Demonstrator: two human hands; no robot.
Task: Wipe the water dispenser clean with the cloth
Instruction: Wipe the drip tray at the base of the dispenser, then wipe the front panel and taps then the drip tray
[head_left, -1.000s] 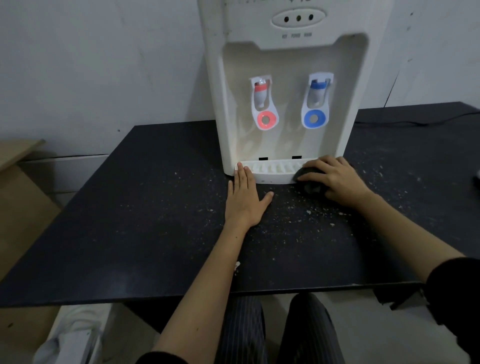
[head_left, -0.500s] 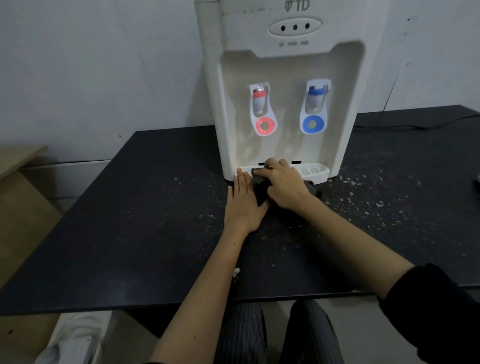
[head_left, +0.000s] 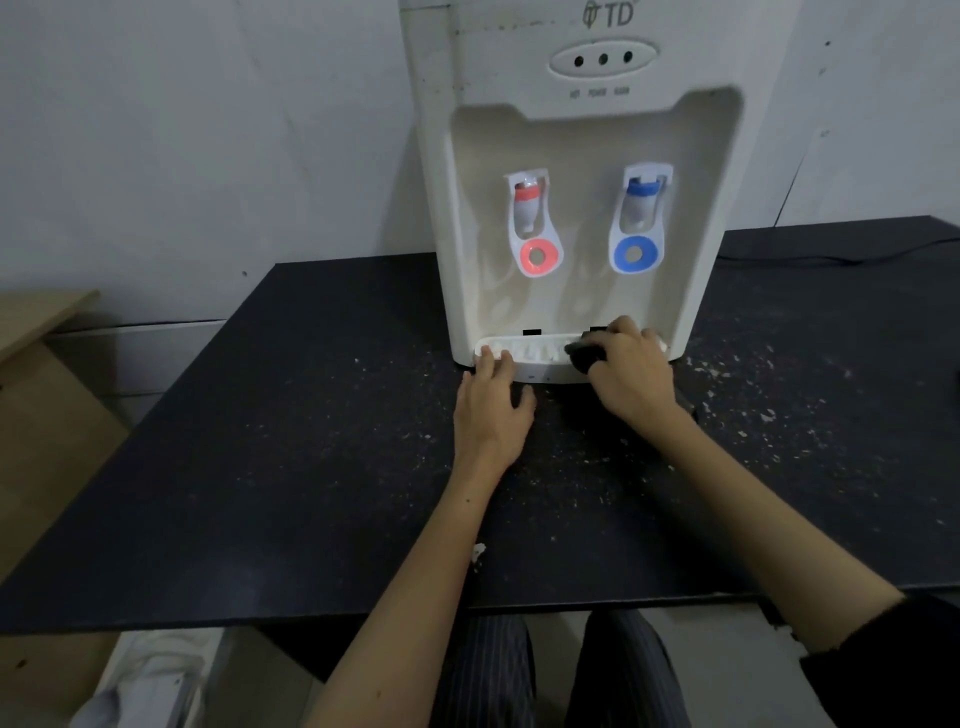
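Observation:
A white water dispenser (head_left: 571, 130) stands at the back of a black table (head_left: 285, 441), with a red tap (head_left: 529, 208) and a blue tap (head_left: 641, 202) above a white drip tray (head_left: 535, 358). My right hand (head_left: 631, 379) grips a dark cloth (head_left: 586, 356) and presses it on the right part of the tray. My left hand (head_left: 493, 405) lies flat on the table, its straight fingertips touching the tray's left end.
White crumbs and specks are scattered over the table around the dispenser. A black cable (head_left: 831, 257) runs along the back right. A wooden desk (head_left: 36, 322) stands at the left. My striped trousers (head_left: 550, 670) show below the table's front edge.
My right hand has slid the cloth from the left part of the tray back to its right part. The left hand has stayed in place; the view has tilted up slightly.

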